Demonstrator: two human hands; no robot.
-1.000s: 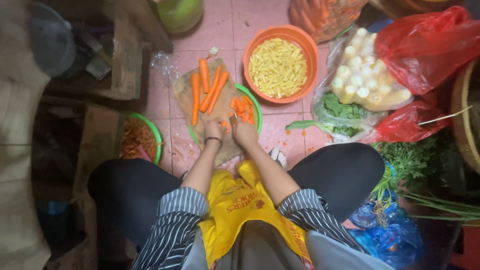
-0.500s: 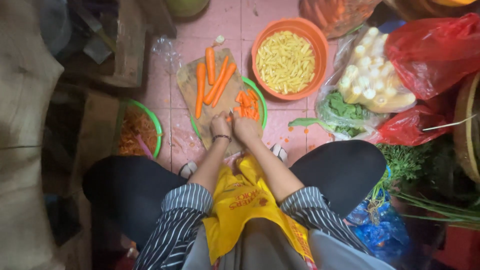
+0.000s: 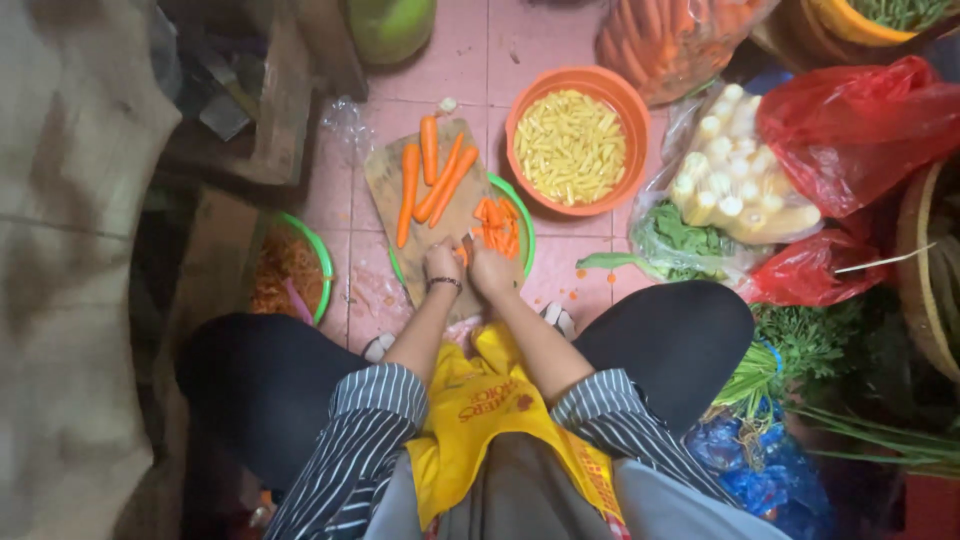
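We judge carrot [image 3: 462, 253] at frame centre stiff, light, slick when cut; left hand [image 3: 441, 264] pins it, fingers curled, right hand [image 3: 490, 270] closed beside it, contents can't tell; grip mid-length w/ fingertips.

Pink tiled floor [image 3: 455, 60]: cutting board [image 3: 395, 185], orange bowl [image 3: 625, 100], bags [image 3: 860, 120]

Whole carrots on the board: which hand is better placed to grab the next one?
Probably left. The left hand sits just below the whole carrots on the board's left side; the right hand is by the cut pieces.

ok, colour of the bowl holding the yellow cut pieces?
Orange bowl, round and plastic-looking, right of the cutting board. Only the head view shows it.
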